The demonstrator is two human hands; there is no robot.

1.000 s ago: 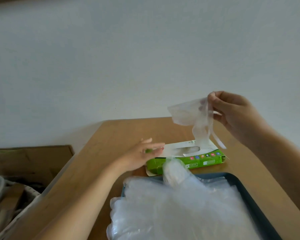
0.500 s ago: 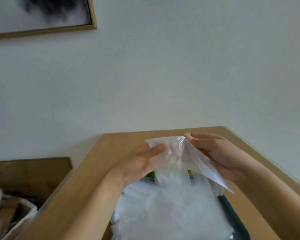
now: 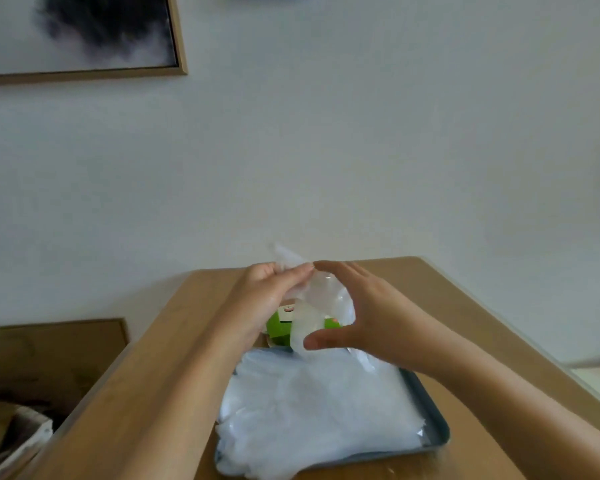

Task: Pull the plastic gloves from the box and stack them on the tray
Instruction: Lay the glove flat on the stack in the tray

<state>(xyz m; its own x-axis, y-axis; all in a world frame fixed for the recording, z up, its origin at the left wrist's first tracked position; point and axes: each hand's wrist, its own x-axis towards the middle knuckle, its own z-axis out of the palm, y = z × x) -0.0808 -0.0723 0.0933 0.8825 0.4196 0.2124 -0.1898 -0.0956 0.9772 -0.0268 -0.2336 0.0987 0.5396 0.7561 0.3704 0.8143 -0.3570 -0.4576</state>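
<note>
Head view, one glove in transit. The left hand pinches the top edge of a clear glove between thumb and fingers. The right hand is wide, fingers straight and thumb spread, only touching the glove's 3 o'clock side.

The glove hangs in the air over the tray's 12 o'clock rim, in front of the green box. The box lies on the table just beyond that rim. A thick stack of gloves already covers most of the tray.

Change: a second ago the right hand alone held the glove high at 2 o'clock of the box while the left rested on the box. Since then the left has taken the grip, the right has let go, and the glove has come nearer.

Reading: the pull is probably finished for this glove. It looks as if it is being spread flat, and what remains is to lay it on the stack.
</note>
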